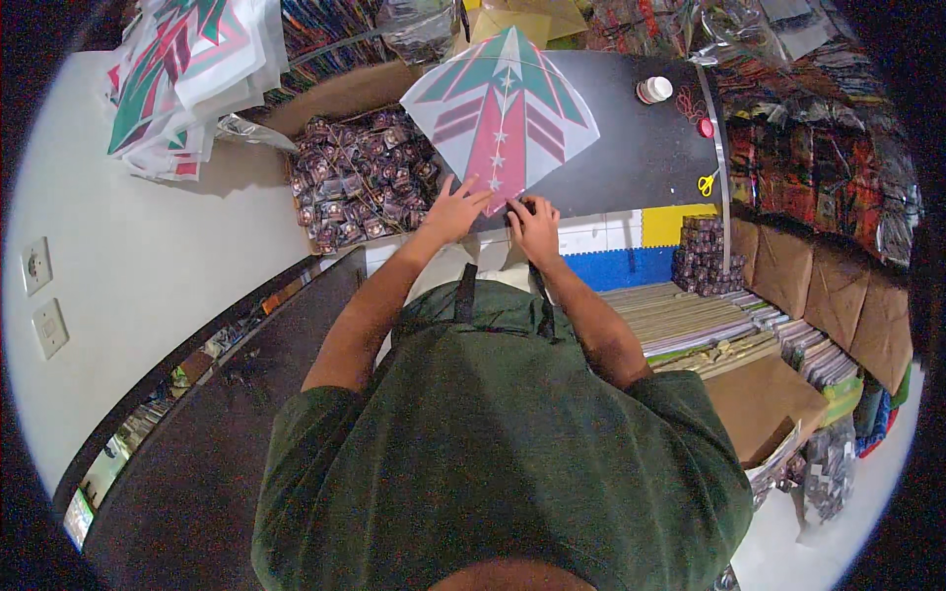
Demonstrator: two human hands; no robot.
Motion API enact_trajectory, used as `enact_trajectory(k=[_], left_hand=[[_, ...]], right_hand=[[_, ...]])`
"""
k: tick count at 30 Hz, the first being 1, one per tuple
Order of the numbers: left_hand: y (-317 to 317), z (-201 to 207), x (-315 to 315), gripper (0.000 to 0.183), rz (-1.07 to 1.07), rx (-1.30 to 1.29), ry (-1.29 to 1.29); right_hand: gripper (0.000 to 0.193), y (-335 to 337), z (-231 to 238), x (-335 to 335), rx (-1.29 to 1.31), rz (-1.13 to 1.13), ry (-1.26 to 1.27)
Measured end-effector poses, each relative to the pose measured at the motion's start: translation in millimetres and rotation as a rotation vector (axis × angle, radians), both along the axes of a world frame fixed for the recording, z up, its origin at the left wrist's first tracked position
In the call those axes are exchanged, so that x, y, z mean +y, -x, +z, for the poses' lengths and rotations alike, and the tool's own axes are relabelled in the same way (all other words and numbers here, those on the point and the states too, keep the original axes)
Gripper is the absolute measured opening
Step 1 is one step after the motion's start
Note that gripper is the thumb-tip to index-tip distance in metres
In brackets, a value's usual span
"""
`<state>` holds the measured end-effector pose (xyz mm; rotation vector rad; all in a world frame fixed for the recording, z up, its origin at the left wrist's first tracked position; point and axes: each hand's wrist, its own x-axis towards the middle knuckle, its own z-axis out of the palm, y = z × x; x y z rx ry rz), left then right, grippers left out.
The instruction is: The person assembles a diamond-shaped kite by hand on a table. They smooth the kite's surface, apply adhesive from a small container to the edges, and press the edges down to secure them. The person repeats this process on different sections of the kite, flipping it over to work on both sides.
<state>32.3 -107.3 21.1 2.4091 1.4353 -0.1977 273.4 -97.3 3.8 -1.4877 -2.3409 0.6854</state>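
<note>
A white kite with green panels, red stripes and a row of pale stars lies on the dark tabletop, its narrow end toward me. A thin stick or line runs down its middle. Against the kite's lower left edge rests my left hand, fingers spread and touching the sheet. At the lower right of the same tip, my right hand has its fingers curled in, pinching the kite's edge. What exactly lies under those fingertips is hidden.
Left of the kite stands a cardboard box full of small dark wrapped packets. More kites hang at the upper left. On the table's right lie a white bottle, red string and yellow scissors. Stacked sheets stand right.
</note>
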Motion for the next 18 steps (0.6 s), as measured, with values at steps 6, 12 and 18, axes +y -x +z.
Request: enact_trajectory(k=[6,12,18], left_hand=[[0.7,1.6,-1.1,0.057,-0.002,0.015,-0.015],[0.6,3.9,-0.2,0.062,-0.012,0.017,-0.007],[0.8,4.9,1.3,0.06,-0.019,0.029,0.017]], right_hand=[[0.035,5.6,1.4,-5.5,-0.042,0.201,-0.056],[0.032,4.4,-4.8,0.3,0.022,-0.012,-0.028],[0.031,10.5,4.0,-5.8,0.044,0.151,-0.032]])
